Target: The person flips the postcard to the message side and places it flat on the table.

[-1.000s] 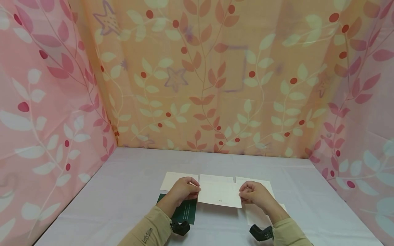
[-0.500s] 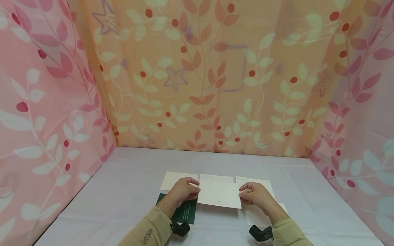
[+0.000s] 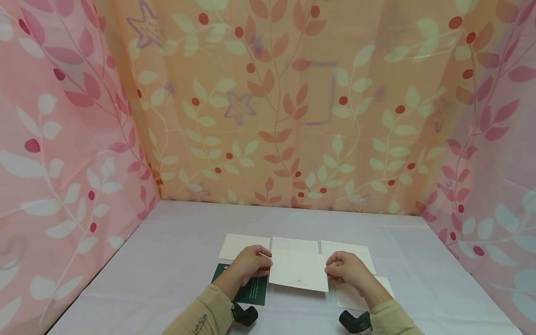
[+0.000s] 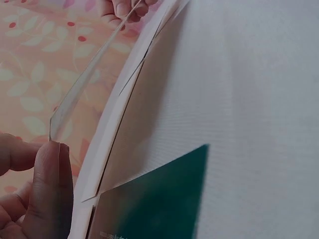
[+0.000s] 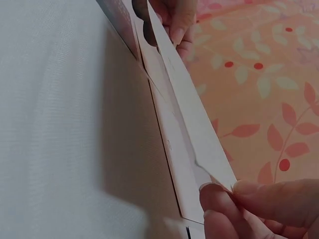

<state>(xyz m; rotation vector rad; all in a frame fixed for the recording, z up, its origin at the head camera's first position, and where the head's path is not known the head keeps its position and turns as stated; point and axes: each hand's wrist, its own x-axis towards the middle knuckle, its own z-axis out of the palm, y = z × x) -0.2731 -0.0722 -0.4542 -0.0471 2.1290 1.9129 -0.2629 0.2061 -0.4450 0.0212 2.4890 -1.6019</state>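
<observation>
A white card (image 3: 298,272) with a small mark near its front edge is held flat between my two hands. My left hand (image 3: 251,265) pinches its left edge between thumb and fingers, and my right hand (image 3: 348,269) pinches the right edge the same way. In the right wrist view the card (image 5: 192,107) is raised above the table, its shadow below. Partly under my left wrist lies a dark green card (image 3: 253,291) with fine print. A back middle white card (image 3: 295,243) is partly covered by the held one.
Two more white cards, the back left card (image 3: 238,245) and the back right card (image 3: 356,253), complete a row. A front right card (image 3: 349,295) lies under my right forearm. Patterned curtains (image 3: 268,93) enclose the white-covered table (image 3: 138,270).
Both hands and the held white card have shifted slightly toward me over the last half second, showing more of the back middle card. The cards on the table have not moved.
</observation>
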